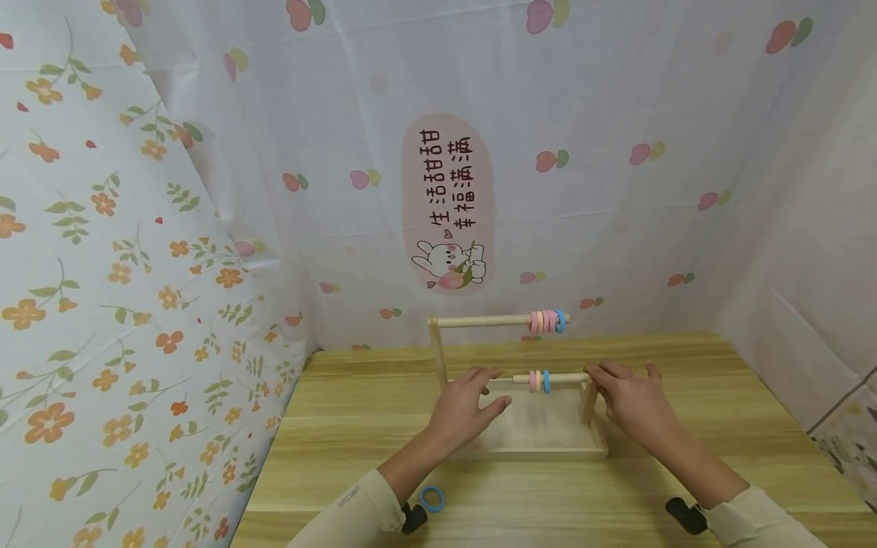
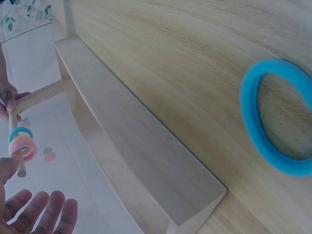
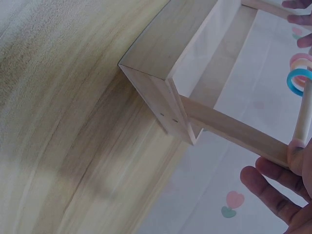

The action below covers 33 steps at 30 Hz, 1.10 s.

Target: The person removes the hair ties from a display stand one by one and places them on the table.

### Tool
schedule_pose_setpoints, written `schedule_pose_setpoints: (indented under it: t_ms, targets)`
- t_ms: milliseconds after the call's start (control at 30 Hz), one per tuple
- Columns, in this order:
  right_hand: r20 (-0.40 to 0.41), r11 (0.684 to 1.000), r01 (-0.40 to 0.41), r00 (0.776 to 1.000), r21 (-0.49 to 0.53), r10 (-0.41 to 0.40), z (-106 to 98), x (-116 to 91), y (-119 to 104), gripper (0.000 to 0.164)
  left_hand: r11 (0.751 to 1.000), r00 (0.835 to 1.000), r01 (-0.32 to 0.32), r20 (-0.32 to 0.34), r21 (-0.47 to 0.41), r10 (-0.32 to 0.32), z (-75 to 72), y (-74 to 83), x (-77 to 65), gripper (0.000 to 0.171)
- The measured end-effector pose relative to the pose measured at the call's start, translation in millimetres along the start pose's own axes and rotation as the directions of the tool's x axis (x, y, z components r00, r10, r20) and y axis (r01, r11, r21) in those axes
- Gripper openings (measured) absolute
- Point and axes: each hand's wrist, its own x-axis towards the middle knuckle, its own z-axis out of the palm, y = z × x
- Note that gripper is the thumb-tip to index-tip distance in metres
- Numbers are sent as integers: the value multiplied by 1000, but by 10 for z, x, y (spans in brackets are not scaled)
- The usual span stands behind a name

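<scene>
A wooden rack (image 1: pixel 597 445) with a tray base holds two rods on uprights. Its lower rod (image 1: pixel 572 377) carries pink, yellow and blue hair ties (image 1: pixel 546 381). My left hand (image 1: pixel 460 411) is by that rod's free left end, fingers spread apart; in the left wrist view its thumb lies close to the pink hair tie (image 2: pixel 29 150). At the rod's other end, my right hand (image 1: pixel 633 399) pinches the corner where rod and upright (image 3: pixel 234 129) meet. More pink, yellow and blue hair ties (image 1: pixel 546 321) hang at the right end of the upper rod (image 1: pixel 479 322).
A loose blue hair tie (image 1: pixel 432 498) lies on the wood-grain table (image 1: pixel 548 502), near my left wrist. Behind the table hangs a printed white curtain (image 1: pixel 603 228), and a flowered one (image 1: pixel 137 266) closes off the left side.
</scene>
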Motion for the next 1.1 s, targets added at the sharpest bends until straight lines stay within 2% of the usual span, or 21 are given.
schedule_pose_setpoints:
  t_ms: [233, 667, 933, 1100]
  targets:
    - [-17, 1000, 11, 1000, 4, -11, 9, 6, 0, 30, 1000, 1000, -10, -4, -9, 10, 13, 34, 31, 50]
    - [12, 1000, -19, 1000, 15, 19, -10, 17, -6, 27, 1000, 1000, -13, 19, 14, 13, 14, 70, 107, 52]
    - [31, 999, -36, 999, 12, 35, -1, 2, -8, 26, 997, 999, -39, 12, 61, 38, 53, 101, 146, 53]
    - [29, 999, -39, 999, 5, 39, 1, -3, -15, 26, 997, 999, -51, 20, 57, 50, 80, 118, 180, 52]
